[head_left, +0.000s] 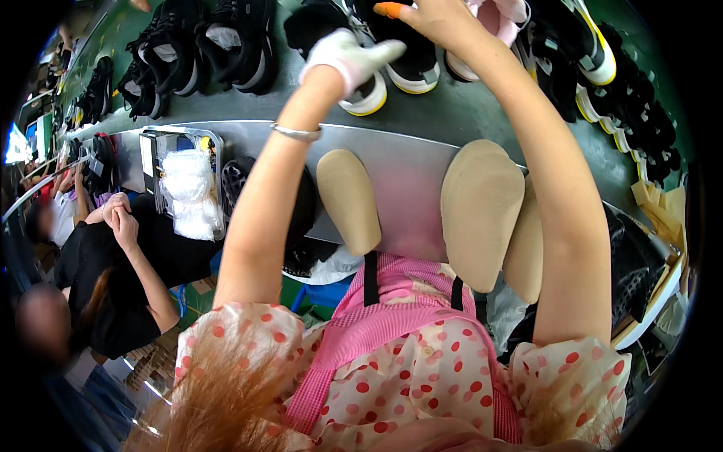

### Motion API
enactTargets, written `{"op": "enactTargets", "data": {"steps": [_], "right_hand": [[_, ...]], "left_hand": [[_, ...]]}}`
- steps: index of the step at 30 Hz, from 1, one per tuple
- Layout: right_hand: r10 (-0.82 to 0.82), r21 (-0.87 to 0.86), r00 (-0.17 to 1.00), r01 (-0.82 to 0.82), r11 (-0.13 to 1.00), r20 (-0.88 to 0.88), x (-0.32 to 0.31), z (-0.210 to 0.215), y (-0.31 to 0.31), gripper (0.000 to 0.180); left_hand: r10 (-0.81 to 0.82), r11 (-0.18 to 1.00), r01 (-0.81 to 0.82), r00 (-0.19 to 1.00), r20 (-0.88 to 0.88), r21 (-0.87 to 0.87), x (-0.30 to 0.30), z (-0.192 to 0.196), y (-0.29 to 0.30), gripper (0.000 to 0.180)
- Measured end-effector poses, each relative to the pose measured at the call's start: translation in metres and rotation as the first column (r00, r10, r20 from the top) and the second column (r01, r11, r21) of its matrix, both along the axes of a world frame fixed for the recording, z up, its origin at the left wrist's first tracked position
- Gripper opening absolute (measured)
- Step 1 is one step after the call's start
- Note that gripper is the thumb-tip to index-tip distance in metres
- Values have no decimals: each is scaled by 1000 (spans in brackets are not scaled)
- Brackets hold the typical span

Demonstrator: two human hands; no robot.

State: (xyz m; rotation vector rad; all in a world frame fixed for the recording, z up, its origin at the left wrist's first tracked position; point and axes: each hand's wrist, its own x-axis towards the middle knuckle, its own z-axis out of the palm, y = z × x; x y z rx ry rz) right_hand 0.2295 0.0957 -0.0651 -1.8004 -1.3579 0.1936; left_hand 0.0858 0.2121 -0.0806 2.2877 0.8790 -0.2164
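Observation:
My left hand (349, 60), in a white glove, reaches over a black shoe (310, 29) with a white and yellow sole. Its thumb stretches out to the right, toward a second black shoe (414, 59). At the top edge is my bare right hand (439, 21), an orange cover on one outstretched digit; its other fingers are cut off by the frame. A pink shoe (498, 21) lies close beside it. Between my forearms, beige insoles rest at the bench's near edge: one on the left (349, 200) and an overlapping group on the right (482, 215).
Black shoes (237, 45) line the green bench (203, 105) on the left, and more (617, 105) crowd the right. A metal tray (220, 143) holds plastic-wrapped white bundles (188, 188). A person in black sits at the left with clasped hands (120, 212). Brown paper (663, 211) lies far right.

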Motion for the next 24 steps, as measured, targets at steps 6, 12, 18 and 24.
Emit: {"op": "enactTargets", "data": {"steps": [6,12,18,24], "right_hand": [[-189,-183,913,129,975,-361,8,4,30,27],[-272,-313,880,151,938,-389,25,-20,53,29],[-293,-391,892,148,908,-344,33,-26,71,34],[-306,-384,874,153,911,-377,18,-7,68,35]], "left_hand": [[202,979,-200,976,79,-38,-7,-6,-17,57],[234,965,-215,965,121,-148,-21,-13,-1,49],[234,968,-215,961,147,-131,-22,-20,3,47],[236,970,-222,957,170,-95,-24,-27,5,48]]}}
